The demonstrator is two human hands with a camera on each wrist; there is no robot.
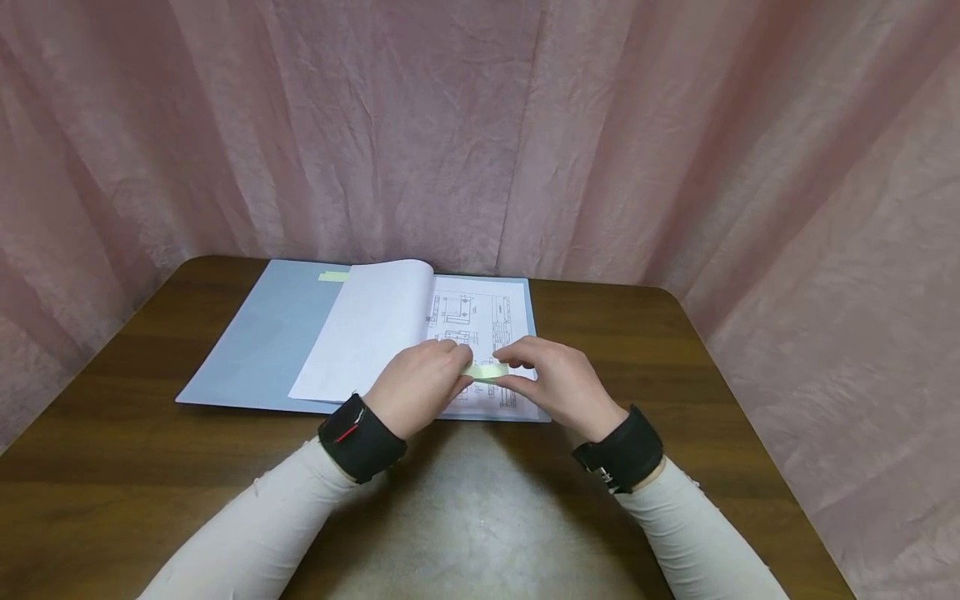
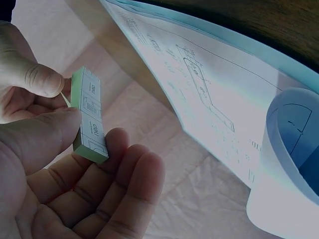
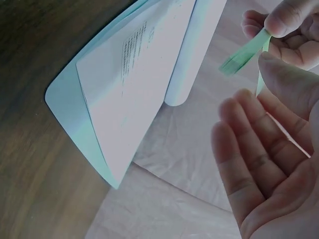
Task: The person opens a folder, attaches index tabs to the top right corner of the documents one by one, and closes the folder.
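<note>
Above the open folder [image 1: 255, 350], the left hand [image 1: 416, 383] pinches a pale-green sticky-note pad [image 2: 89, 115] while the right hand [image 1: 558, 383] pinches its top sheet (light, flimsy, probably best peeled by the edge).

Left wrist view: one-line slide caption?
Left hand holds a green sticky-note pad while the right hand pinches its top sheet, beside an open folder of drawings.

Cream long sleeves [image 1: 255, 533] end in black wrist straps [image 1: 362, 439], the left marked red.
</note>
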